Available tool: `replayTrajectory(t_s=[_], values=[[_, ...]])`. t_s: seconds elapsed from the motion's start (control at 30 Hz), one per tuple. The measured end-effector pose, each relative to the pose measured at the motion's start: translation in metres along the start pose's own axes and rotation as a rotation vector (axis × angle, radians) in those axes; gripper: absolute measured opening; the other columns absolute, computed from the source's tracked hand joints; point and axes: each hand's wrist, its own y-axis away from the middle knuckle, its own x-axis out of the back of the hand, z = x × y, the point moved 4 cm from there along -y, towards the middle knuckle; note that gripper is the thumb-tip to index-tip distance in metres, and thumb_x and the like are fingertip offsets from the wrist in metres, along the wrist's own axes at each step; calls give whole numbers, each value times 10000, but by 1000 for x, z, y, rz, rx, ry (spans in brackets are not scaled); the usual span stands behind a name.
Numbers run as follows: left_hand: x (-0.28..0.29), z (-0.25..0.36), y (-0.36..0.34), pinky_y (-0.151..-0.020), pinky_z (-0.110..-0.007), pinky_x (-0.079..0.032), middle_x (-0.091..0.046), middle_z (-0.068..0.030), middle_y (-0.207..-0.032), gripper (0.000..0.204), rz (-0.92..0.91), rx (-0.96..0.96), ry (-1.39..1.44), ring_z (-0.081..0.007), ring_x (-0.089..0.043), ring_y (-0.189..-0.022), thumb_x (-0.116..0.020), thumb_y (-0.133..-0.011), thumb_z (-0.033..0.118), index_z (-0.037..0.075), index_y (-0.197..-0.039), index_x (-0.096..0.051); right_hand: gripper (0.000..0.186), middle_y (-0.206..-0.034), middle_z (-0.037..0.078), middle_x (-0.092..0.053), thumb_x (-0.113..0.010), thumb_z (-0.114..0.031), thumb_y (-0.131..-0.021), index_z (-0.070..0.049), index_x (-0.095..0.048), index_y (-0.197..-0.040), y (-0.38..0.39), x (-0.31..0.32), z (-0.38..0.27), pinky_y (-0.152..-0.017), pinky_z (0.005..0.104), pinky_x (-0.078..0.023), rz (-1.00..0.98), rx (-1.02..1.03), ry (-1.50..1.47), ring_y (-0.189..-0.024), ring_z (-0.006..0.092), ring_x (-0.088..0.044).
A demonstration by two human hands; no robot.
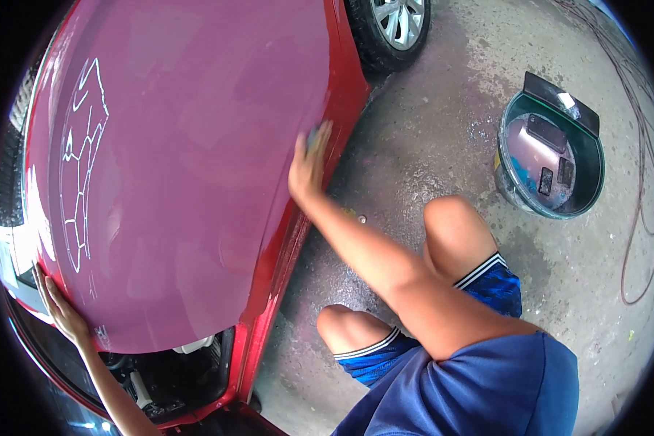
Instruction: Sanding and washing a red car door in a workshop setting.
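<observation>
A red car door (174, 174), coated over most of its face with a dull purplish film, stands on my left. My right hand (309, 171) presses near the door's lower edge, its fingers closed around a small blue-grey pad (312, 138). Most of the pad is hidden behind the fingers. At the near left, my left hand (64, 311) rests flat on the door's upper edge by the window, fingers stretched out and holding nothing. Bright white outlines (80, 160) run across the upper part of the door; I cannot tell whether they are reflections.
A dark green bucket (507, 174) of cloudy pinkish water stands on the right, with dark blocks and something blue inside. A black flat piece (538, 91) leans on its rim. Beyond lies a thin hose (632, 94). A car wheel (396, 29) is at the top; wet concrete (414, 131) lies between.
</observation>
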Motion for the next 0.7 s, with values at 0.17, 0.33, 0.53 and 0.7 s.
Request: replayTrajectory(t_s=[0.17,0.33,0.53,0.7], values=[[3,-10,3,-1246,-406,-233,-427,-168,-1604,567,12,-17,-38,-312,-361,-1506,-379,-1115,399,30,-1540,-448,837,-1661,349,-15,-332,-494,-1096,132,-61,-1580,25,-1,12,-1294,453,-74,-32,52,16,-1573,415,-61],[-2,2,-6,-1245,-401,-235,-425,-166,-1607,556,29,25,57,-301,-364,-1505,-382,-1117,375,15,-1534,-450,808,-1645,371,-78,-335,-472,-1101,167,-140,-1555,-17,7,6,-1287,462,-122,83,66,37,-1563,435,-100],[-1,-7,-3,-1245,-396,-236,-432,-155,-1604,562,12,-19,2,-295,-370,-1502,-381,-1117,383,8,-1530,-453,842,-1645,381,-38,-339,-485,-1093,163,-79,-1564,-61,14,-6,-1286,483,-90,89,102,97,-1563,459,-59],[-2,-7,-4,-1246,-400,-233,-431,-149,-1606,561,17,15,53,-297,-363,-1506,-384,-1115,383,16,-1533,-452,796,-1653,364,-61,-299,-457,-1102,154,-91,-1569,-89,24,-15,-1288,491,-82,111,94,113,-1568,442,-73]])
